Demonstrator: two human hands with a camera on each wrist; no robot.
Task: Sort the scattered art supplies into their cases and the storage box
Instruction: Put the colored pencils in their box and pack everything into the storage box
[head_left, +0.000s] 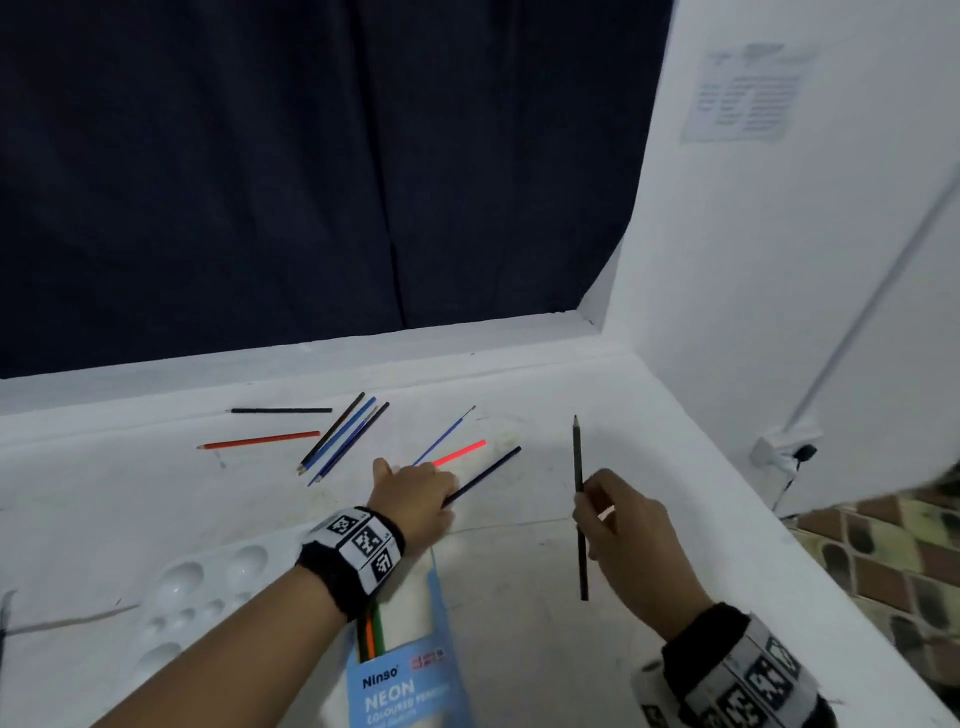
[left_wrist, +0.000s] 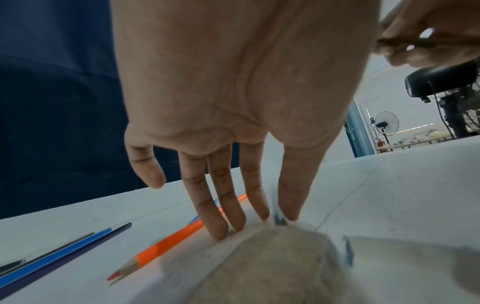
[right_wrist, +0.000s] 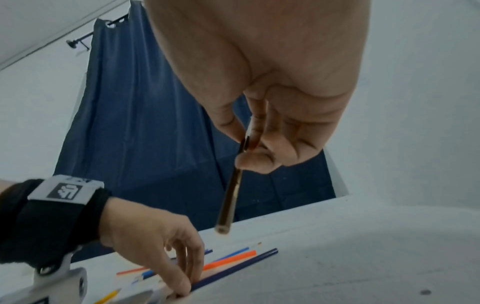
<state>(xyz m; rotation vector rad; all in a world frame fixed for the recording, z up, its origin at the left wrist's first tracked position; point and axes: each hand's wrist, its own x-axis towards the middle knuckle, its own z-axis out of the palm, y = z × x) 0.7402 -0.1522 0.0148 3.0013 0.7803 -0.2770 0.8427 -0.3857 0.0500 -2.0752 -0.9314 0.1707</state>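
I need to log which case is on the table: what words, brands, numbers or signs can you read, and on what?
"Ninso": pencil case, upper left of its blue front.
"NEON": same case, large white letters below the brand.
"COLOURED PEN...": line under that, rest blurred; smaller line beneath unreadable.
Red mark at the case's upper right: too blurred.
Paper sheet on the wall: printed lines, too blurred.
Wristbands: square code markers only, no readable words.

The left hand (head_left: 415, 491) covers the near ends of the neon orange pencil (head_left: 462, 451) and dark blue pencil (head_left: 488, 470). The pencil case (head_left: 405, 686) is cut off at the bottom edge, its small print blurred.
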